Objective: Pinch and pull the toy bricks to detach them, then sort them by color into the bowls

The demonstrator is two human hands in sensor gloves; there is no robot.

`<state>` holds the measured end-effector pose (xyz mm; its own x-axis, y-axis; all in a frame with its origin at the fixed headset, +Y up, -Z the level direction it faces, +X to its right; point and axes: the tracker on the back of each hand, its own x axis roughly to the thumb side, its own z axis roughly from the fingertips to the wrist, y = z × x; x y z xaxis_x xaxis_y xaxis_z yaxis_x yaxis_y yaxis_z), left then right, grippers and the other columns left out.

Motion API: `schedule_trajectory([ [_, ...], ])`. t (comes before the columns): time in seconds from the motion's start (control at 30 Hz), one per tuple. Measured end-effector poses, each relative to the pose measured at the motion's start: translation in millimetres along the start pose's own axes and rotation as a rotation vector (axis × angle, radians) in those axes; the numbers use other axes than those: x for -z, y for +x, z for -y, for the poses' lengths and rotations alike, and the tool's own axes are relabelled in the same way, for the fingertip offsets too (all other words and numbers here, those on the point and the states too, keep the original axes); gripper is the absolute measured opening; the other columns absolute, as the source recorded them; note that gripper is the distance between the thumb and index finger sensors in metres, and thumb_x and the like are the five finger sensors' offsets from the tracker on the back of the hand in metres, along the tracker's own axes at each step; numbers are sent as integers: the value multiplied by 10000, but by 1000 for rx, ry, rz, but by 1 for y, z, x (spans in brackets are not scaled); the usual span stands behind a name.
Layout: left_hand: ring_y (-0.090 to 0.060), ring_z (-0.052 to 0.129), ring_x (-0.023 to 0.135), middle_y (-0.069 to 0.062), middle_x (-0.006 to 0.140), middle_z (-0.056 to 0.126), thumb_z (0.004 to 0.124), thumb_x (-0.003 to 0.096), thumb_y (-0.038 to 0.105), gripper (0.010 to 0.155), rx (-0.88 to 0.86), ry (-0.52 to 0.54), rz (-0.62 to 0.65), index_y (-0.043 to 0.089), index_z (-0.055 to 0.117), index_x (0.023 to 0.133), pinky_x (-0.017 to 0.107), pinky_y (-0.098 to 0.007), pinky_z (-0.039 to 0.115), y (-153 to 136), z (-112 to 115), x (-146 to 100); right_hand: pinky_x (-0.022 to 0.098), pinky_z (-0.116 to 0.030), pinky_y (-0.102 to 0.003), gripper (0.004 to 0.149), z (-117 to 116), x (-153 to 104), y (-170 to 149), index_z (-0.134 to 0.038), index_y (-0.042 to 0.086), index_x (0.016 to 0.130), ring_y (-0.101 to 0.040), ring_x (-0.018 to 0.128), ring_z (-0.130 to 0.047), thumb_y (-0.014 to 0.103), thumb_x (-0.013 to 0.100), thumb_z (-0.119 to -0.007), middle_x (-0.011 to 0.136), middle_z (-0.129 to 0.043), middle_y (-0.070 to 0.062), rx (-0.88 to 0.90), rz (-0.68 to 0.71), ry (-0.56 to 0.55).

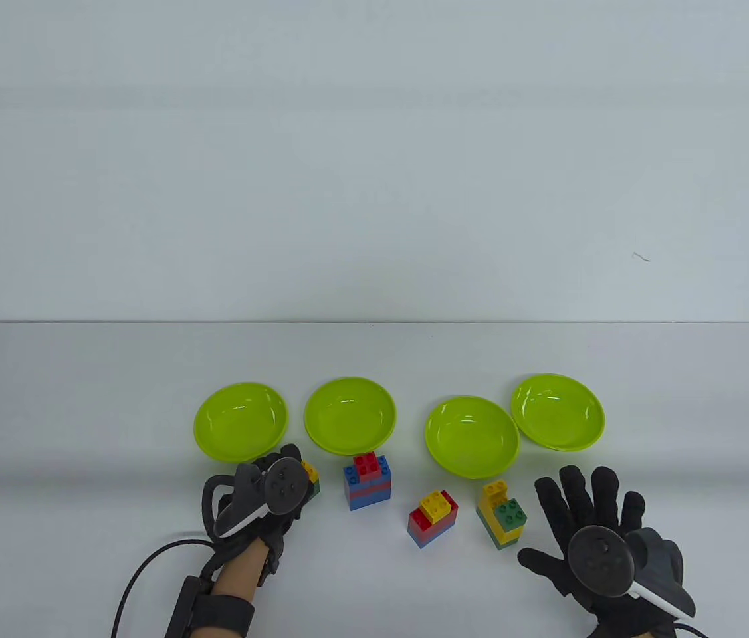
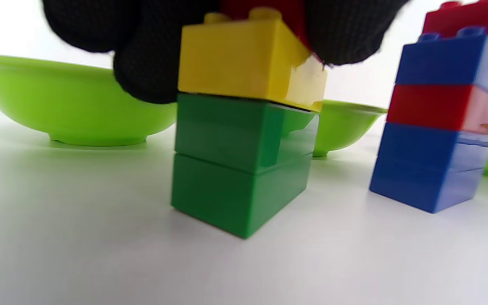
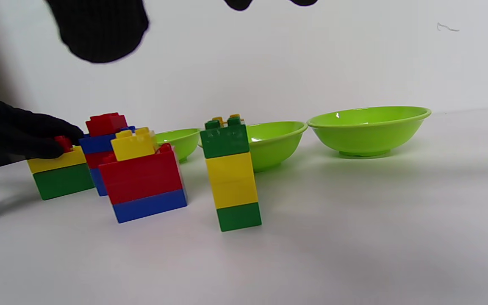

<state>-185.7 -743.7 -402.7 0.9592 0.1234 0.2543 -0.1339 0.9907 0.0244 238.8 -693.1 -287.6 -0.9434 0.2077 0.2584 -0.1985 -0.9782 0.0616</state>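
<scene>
My left hand [image 1: 296, 473] pinches a small red brick [image 2: 286, 12] that tops a stack of one yellow brick [image 2: 244, 63] on two green bricks [image 2: 235, 169]; this stack [image 1: 312, 476] stands on the table. The yellow brick sits a little askew on the green one. To its right stand a blue-and-red stack [image 1: 367, 480], a red-and-blue stack with a yellow brick on top [image 1: 432, 517], and a green-and-yellow stack [image 1: 502, 515]. My right hand [image 1: 577, 522] lies flat with its fingers spread, right of that last stack, holding nothing.
Four empty lime-green bowls [image 1: 241, 422] [image 1: 349, 415] [image 1: 472, 436] [image 1: 557, 411] stand in a row just behind the stacks. The white table [image 1: 82, 399] ends at a pale wall behind them. A cable [image 1: 141, 571] trails from my left wrist.
</scene>
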Motion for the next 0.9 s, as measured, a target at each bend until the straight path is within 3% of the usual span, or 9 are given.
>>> schedule_trajectory([
  [0.2,-380,868,698,-244,845,824,715,509,427,658,-15,89,175,33,633,1030,597,-564,666,17,-48,-22,708,-203,-744,951,7,8,20,-188,101,1179,-640,1071,-151,581,546,-711,1235,-174,-265,105,94,-53],
  [0.3,-383,861,720,-240,863,820,713,508,421,655,-74,114,324,45,636,1040,614,-566,656,42,-80,-36,738,-274,-702,966,9,20,42,-197,61,1169,-639,1069,-242,566,541,-729,1222,-183,-285,232,188,-73],
  [0.43,-386,856,738,-239,877,820,703,509,411,650,-137,131,469,53,638,1047,628,-569,650,79,-103,-51,757,-340,-656,970,8,37,69,-229,18,1156,-605,1073,-343,545,533,-754,1210,-240,-295,407,289,-61],
  [0.6,-387,853,754,-236,892,816,687,513,404,648,-197,146,593,54,631,1055,637,-569,650,114,-104,-64,756,-442,-616,937,-1,50,91,-325,-1,1146,-561,1045,-505,522,518,-785,1189,-375,-300,596,372,-37],
  [0.9,-386,852,758,-237,896,812,683,518,404,653,-220,161,667,55,611,1065,639,-570,648,139,-98,-70,702,-612,-558,751,-23,52,97,-575,52,1073,-442,896,-791,478,503,-816,1060,-703,-222,782,410,-4],
])
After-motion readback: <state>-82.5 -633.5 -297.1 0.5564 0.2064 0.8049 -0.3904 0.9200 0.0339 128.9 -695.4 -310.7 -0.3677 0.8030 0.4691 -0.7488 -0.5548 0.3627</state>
